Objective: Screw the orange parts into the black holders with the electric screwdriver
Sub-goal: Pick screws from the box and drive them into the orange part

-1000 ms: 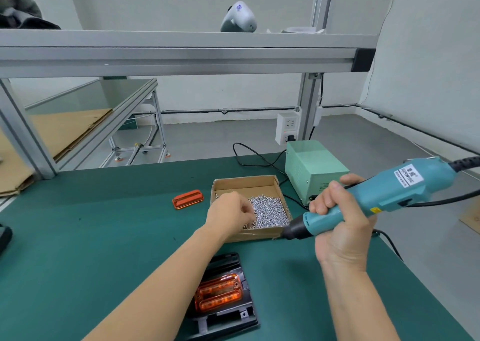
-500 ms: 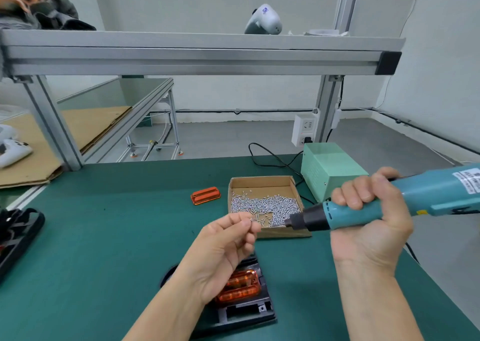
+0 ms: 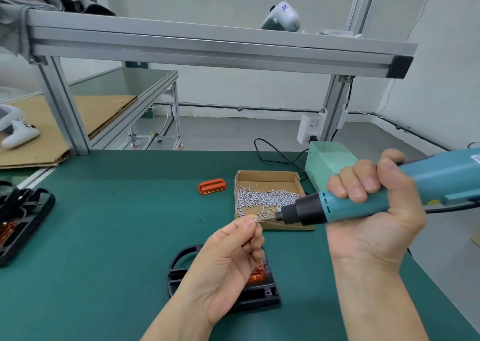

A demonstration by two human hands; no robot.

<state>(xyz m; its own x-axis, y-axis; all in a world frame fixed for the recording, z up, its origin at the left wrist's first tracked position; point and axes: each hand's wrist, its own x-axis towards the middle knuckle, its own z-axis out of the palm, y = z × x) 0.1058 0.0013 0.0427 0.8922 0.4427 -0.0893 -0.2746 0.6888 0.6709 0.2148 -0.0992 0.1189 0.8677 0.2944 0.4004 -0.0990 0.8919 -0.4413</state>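
My right hand (image 3: 374, 210) grips the teal electric screwdriver (image 3: 363, 201), held level with its bit pointing left. My left hand (image 3: 228, 257) pinches a small silver screw (image 3: 255, 220) at its fingertips, right at the bit's tip. Below my left hand lies a black holder (image 3: 181, 262) on the green table, with an orange part (image 3: 255, 275) seated in it, mostly hidden by the hand. A loose orange part (image 3: 211, 186) lies farther back. The cardboard box (image 3: 265, 175) holds several screws.
A pale green power box (image 3: 330, 161) with cables stands behind the screw box. More black holders (image 3: 23, 218) sit at the table's left edge. An aluminium frame beam (image 3: 207, 47) crosses overhead. The table's right edge runs past my right wrist.
My left hand left the screw box and rose with a screw in its fingertips. The screwdriver's bit has come closer and now meets the screw. The view shifted left.
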